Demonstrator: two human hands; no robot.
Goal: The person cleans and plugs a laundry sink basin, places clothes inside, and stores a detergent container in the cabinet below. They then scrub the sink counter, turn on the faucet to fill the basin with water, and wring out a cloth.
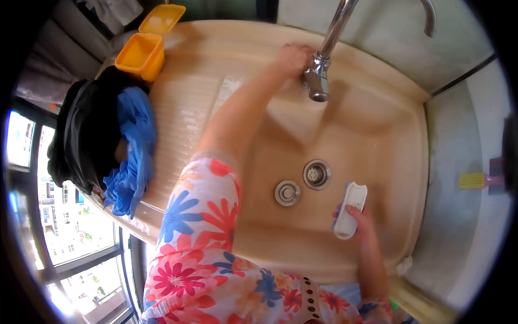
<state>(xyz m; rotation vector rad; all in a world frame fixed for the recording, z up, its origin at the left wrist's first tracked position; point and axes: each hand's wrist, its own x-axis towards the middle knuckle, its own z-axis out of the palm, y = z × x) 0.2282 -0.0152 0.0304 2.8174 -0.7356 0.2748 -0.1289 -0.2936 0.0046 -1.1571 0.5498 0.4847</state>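
The white brush (354,196) sits in the right hand (363,220), fingers curled round it; ahead, the left hand (294,60) is at the tap (318,81), apparently working it, grip hidden; the next move calls for steady brush-holding

The sink (396,162) is peach-beige, and its washboard (181,129) carries tone-on-tone stripes. The slim, brush-like tool (352,213) is white with a bluish edge. The tap (318,81), the drain (317,174) and the round stopper (287,193) are all silver. Big daisy-like flowers in red, pink, blue and pale orange cover the white garment (210,237); a beige band (309,296) on it has a row of dark dots. One cloth (91,132) is black, another (136,146) plain bright blue. The lidded box (140,56) is orange-yellow. The wall (458,124) is pale grey.
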